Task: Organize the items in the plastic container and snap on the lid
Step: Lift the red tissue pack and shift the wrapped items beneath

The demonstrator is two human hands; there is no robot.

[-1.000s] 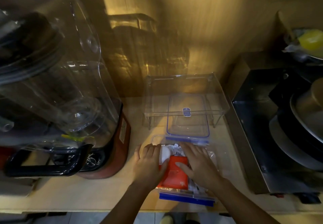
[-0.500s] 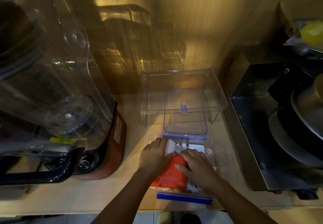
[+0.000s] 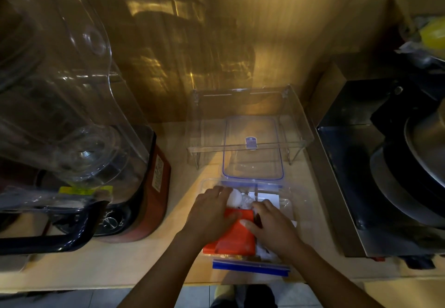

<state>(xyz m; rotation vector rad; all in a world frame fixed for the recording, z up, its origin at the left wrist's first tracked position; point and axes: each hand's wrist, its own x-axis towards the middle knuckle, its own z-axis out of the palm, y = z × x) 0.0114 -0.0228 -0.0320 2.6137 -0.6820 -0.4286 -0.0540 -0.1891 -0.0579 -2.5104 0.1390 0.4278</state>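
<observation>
A clear plastic container (image 3: 287, 208) with blue clasps sits on the counter near the front edge. Inside it lie an orange packet (image 3: 232, 238), a white round item (image 3: 234, 198) and white papers (image 3: 267, 197). My left hand (image 3: 209, 214) and my right hand (image 3: 274, 227) both grip the orange packet from its two sides, holding it tilted over the container. The clear lid (image 3: 252, 156) with a blue rim lies flat just behind the container, partly under a clear shelf.
A clear acrylic shelf riser (image 3: 250, 120) stands at the back against the wall. A big blender (image 3: 72, 139) with a red base fills the left. A steel appliance (image 3: 375, 163) with stacked pans stands at the right. The counter's front edge (image 3: 96, 283) is close below.
The orange packet has been lifted and tipped up at its far end. My left hand slid onto the packet's left edge and my right hand moved to its right edge.
</observation>
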